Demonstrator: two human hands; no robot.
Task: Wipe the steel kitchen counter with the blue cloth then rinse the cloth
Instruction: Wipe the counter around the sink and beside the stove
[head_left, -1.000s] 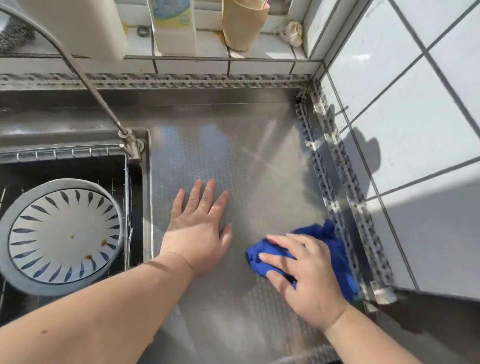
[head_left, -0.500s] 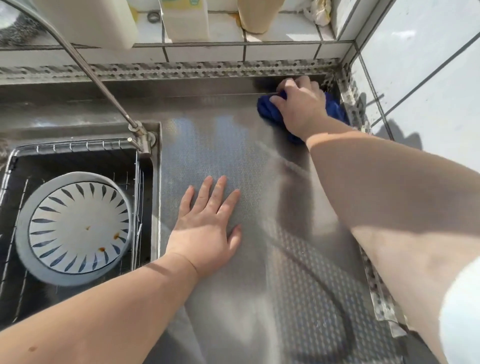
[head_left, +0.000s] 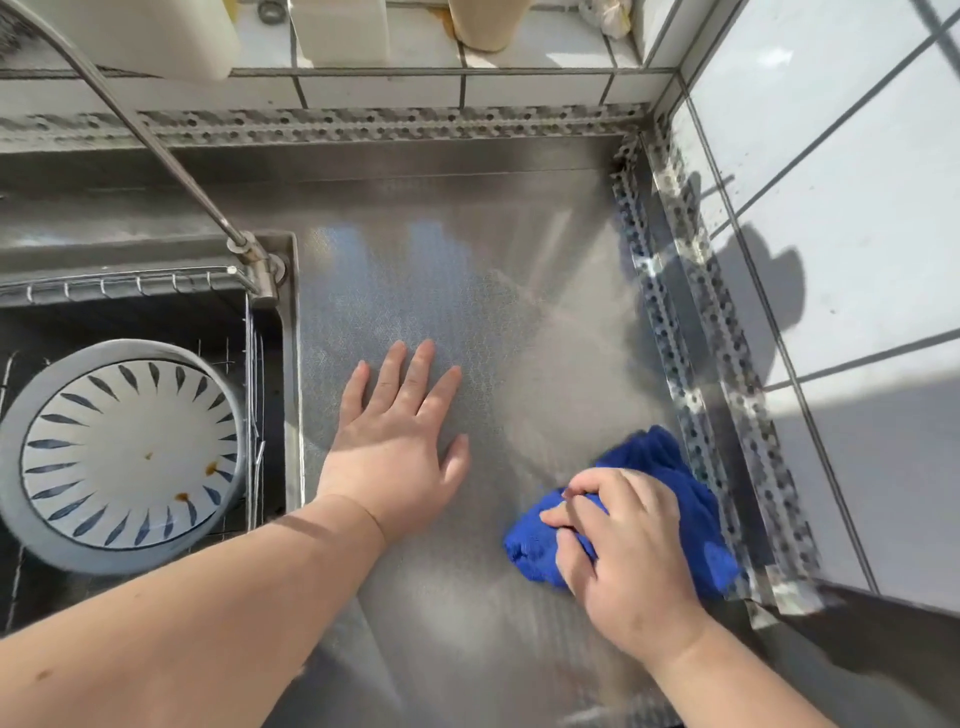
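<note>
The blue cloth (head_left: 660, 467) lies bunched on the steel counter (head_left: 467, 291), near its right edge and close to me. My right hand (head_left: 623, 540) is on top of the cloth, fingers curled into its folds, gripping it against the steel. My left hand (head_left: 400, 436) lies flat on the counter's middle, fingers straight and spread, just right of the sink.
The sink (head_left: 288, 364) at the left holds a wire rack and a white bowl (head_left: 124, 452) with blue strokes and brown stains. A steel tap (head_left: 156, 140) arcs over it. A white tiled wall (head_left: 831, 260) bounds the right. Containers stand on the back ledge (head_left: 519, 83).
My right hand has pulled the cloth from the counter's far right corner back toward me along the right edge. My left hand stays flat in the same place.
</note>
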